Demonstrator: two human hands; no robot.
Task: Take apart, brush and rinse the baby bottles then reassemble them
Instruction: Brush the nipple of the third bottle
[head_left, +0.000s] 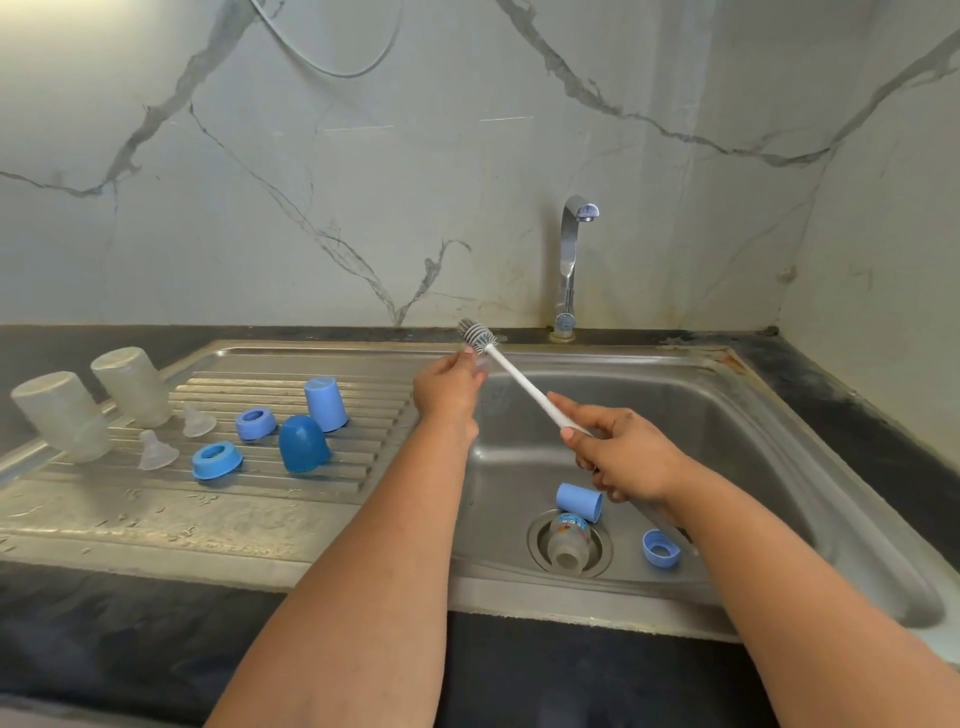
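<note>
My right hand (621, 451) grips the white handle of a bottle brush (519, 379), whose bristle head points up and left over the sink's back rim. My left hand (447, 387) pinches a small clear teat (481, 365) right below the bristles. In the sink basin (727, 415) a clear bottle (569, 540) lies on the drain, with a light blue cap (579, 501) behind it and a blue collar ring (660, 548) to its right. On the drainboard (156, 514) stand two upturned clear bottles (62, 415) (132, 384).
Also on the drainboard: two clear teats (156, 451) (197, 420), two blue rings (216, 460) (255, 423), a dark blue dome cap (303, 442) and a light blue cap (325, 404). A chrome tap (570, 260) stands behind the sink; no water runs. Dark counter surrounds it.
</note>
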